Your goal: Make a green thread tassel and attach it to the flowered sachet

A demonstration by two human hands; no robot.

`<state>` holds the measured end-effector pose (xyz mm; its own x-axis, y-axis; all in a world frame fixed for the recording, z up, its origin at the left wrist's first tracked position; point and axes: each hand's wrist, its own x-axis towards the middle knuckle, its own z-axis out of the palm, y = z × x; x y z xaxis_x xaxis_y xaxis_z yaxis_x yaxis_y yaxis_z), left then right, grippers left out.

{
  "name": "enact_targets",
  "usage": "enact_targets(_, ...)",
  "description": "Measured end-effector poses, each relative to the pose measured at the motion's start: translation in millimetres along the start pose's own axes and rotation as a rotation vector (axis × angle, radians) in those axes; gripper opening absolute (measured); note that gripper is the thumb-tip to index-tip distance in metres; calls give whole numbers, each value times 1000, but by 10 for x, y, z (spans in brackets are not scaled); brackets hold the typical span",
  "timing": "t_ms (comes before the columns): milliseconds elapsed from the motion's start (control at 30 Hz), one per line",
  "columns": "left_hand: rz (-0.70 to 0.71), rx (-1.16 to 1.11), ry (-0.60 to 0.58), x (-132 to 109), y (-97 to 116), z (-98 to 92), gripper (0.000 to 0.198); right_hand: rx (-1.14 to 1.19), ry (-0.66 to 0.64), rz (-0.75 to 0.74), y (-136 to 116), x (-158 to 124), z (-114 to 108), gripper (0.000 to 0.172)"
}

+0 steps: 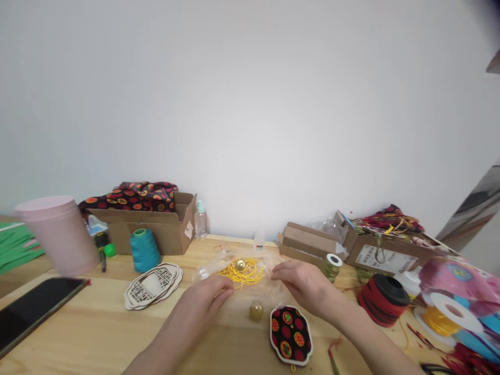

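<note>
Yellow cord [244,273] lies loosely coiled on a clear plastic bag [265,297], with a gold bell [240,265] on top. My left hand [213,292] is at the bag's left side, fingers closed near the cord; what they hold is too small to tell. At the right edge of the bag is my right hand [299,278], its fingers bent together over the plastic. A second gold ball [256,311] rests in front of the bag. Beside it lies a black patterned fabric piece [291,335] with a pale scalloped edge and a small yellow loop.
Wooden cutouts [152,286], a blue thread cone [144,250], a pink bin [58,234] and a phone [37,310] are at left. Cardboard boxes [144,229] stand against the wall. A red-black spool [383,299] and a yellow cord spool [445,317] are at right.
</note>
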<state>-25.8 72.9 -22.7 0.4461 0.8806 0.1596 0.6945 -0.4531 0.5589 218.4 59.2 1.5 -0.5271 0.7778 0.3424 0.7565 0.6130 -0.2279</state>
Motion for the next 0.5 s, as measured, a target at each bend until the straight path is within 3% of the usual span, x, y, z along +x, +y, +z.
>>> enact_targets(133, -55, -117, 22, 10, 99, 8, 25, -25, 154, 42, 26, -194, -7, 29)
enact_targets(267, 17, -71, 22, 192, 190, 171, 24, -38, 345, 63, 110, -416, 76, 27)
enact_targets(367, 10, 11, 4, 388, 167, 274, 21, -47, 434, 33, 160, -560, 134, 24)
enact_targets(500, -25, 56, 60, 501, 88, 221, 22, -66, 516, 39, 195, -672, 155, 24)
